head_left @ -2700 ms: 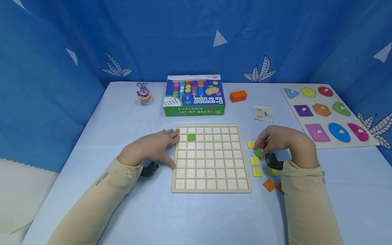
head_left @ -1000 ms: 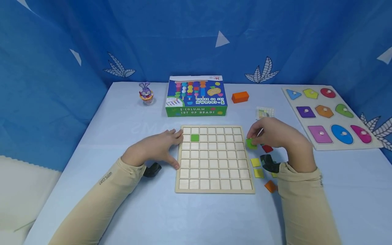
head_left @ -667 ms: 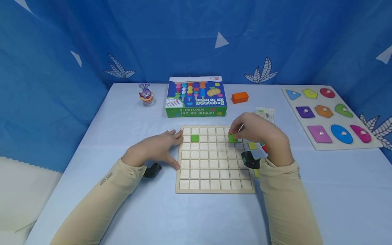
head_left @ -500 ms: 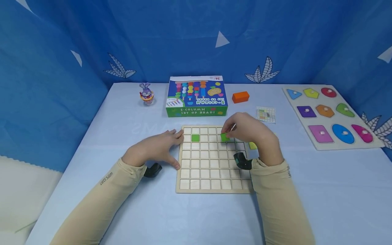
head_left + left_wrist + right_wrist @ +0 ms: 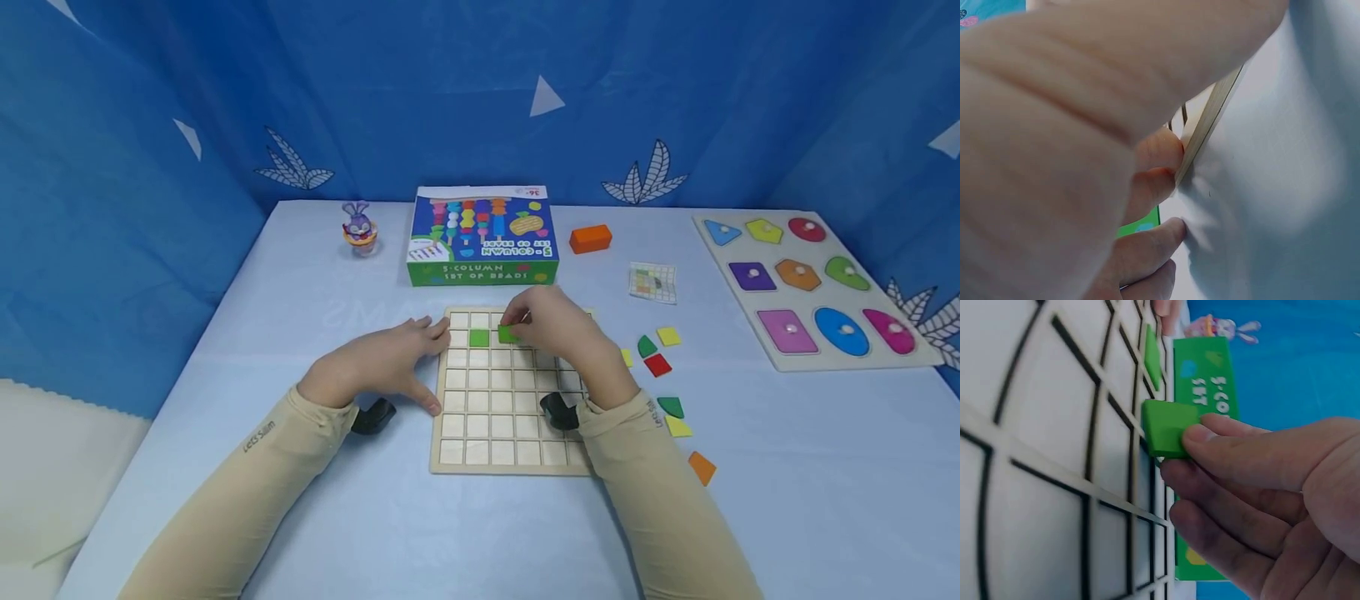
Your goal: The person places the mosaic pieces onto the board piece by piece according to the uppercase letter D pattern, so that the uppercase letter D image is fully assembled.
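My right hand pinches a tilted green tile; I should level it over the grid board below before releasing, left hand spread against the board's edge.

The left forearm and right forearm, both sleeved to the wrist, slant inward. The left hand shows its back, the thumb spread wide from the fingers. The right hand points leftward, thumb and forefinger pinching, with two more fingers gently bent in the right wrist view.
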A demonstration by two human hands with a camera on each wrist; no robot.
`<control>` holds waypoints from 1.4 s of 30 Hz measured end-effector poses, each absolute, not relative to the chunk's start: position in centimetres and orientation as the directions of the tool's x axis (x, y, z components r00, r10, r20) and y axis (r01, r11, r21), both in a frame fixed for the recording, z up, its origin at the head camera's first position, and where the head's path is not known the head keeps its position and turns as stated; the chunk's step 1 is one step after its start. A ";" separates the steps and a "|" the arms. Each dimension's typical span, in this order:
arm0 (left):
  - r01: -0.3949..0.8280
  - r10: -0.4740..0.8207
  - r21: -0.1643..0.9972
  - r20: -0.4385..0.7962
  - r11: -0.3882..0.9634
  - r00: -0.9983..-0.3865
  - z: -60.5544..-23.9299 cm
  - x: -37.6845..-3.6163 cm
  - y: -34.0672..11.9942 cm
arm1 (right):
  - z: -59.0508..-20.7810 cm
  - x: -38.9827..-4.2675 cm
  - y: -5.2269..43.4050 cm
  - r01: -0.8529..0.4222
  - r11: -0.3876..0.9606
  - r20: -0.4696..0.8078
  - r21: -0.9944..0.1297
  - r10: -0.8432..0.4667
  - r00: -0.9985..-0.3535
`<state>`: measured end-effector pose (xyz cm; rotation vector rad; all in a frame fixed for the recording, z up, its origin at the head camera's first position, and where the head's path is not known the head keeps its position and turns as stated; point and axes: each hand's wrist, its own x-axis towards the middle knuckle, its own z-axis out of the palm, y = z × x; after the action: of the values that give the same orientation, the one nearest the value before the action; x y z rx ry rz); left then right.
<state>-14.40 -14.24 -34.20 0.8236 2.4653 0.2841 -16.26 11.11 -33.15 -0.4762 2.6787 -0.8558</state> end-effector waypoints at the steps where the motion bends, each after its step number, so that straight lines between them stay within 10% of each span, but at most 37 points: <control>1: 0.497 0.606 0.348 -0.413 0.795 -0.680 -34.2 -14.4 -14.2 | -33.3 -16.3 10.9 -0.215 0.772 -0.174 -0.598 -0.387 -0.906; 42: 0.487 0.596 0.345 -0.421 0.803 -0.684 -34.0 -14.3 -14.0 | -33.5 -16.3 10.5 -0.217 0.811 -0.279 -0.544 -0.419 -0.864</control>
<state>-14.34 -14.02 -34.03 0.8022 2.4645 0.2785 -16.29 10.54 -33.48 -0.4781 2.6065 -0.7164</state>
